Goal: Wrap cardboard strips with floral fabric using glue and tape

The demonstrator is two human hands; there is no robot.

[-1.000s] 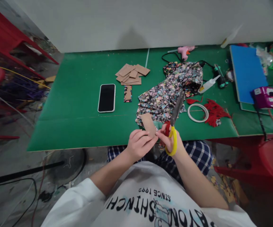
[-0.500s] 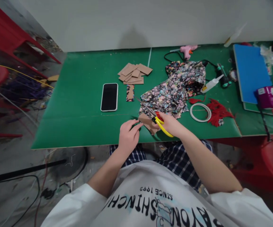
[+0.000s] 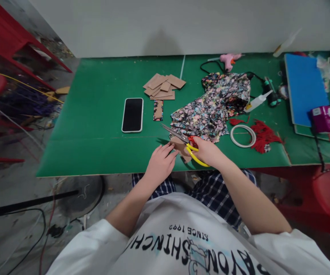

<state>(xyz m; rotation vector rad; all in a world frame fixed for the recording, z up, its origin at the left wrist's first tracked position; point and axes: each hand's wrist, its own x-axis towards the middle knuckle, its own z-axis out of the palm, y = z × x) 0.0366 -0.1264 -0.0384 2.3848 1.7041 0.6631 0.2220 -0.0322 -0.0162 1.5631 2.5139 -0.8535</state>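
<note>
My right hand (image 3: 209, 152) is closed round scissors (image 3: 193, 156) with yellow and red handles. Their blades point up and left, over a brown cardboard piece (image 3: 185, 152) near the table's front edge. With its fingertips on that piece's left side, my left hand (image 3: 161, 162) grips it; part of the grip is hidden. Crumpled floral fabric (image 3: 205, 114) lies just beyond the scissors. A small cardboard strip with floral edges (image 3: 158, 110) rests in front of a pile of cut cardboard pieces (image 3: 165, 87).
On the green table (image 3: 96, 152) are a phone (image 3: 132, 115), a tape roll (image 3: 242, 136), red threads (image 3: 263, 135), a glue bottle (image 3: 256, 102) and a pink glue gun (image 3: 228, 61). A blue board (image 3: 305, 88) and a purple device (image 3: 326, 119) stand to the right.
My left hand has moved slightly right, with its fingers further over the cardboard piece. The scissors have tilted a little, their tips now further left and lower.
</note>
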